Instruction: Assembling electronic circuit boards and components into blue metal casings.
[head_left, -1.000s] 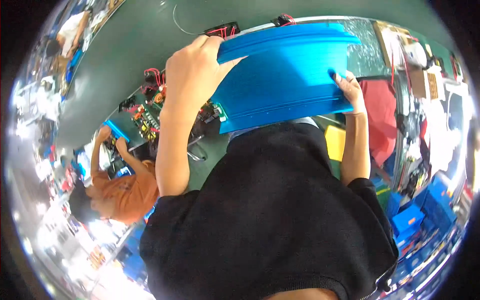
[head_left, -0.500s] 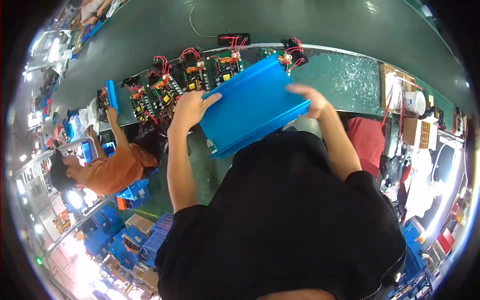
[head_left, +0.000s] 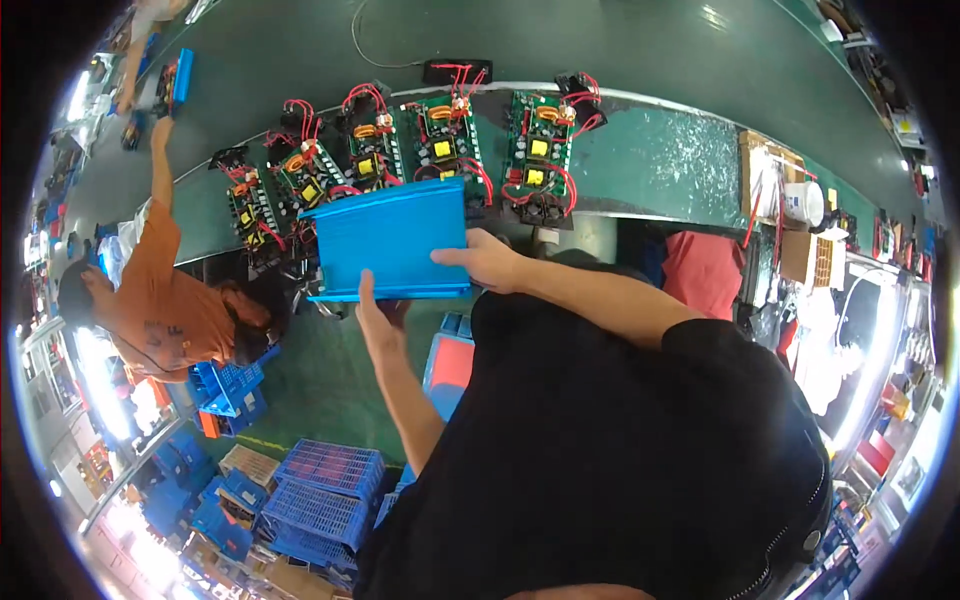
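Between my hands is a blue metal housing (head_left: 395, 235), a wide channel with raised long edges, held in the air in front of the bench. My left hand (head_left: 380, 322) grips its near edge, thumb on the inner face and fingers hidden beneath. The right hand (head_left: 482, 262) closes on its right end, thumb lying on the flat face. Beyond the housing, several green circuit boards (head_left: 540, 150) with yellow transformers and red wires stand in a row on the bench. The housing overlaps the lower ends of some boards in view.
The green bench (head_left: 660, 165) runs across the front. A co-worker in an orange shirt (head_left: 165, 300) reaches over it at left, near another blue housing (head_left: 183, 75). Blue plastic crates (head_left: 325, 490) are stacked at lower left. At right are a white bucket (head_left: 803, 203) and red cloth (head_left: 703, 270).
The housing has moved left and turned nearly level. My left hand has shifted from its left end to the near edge. The co-worker's arm has reached farther across the bench.
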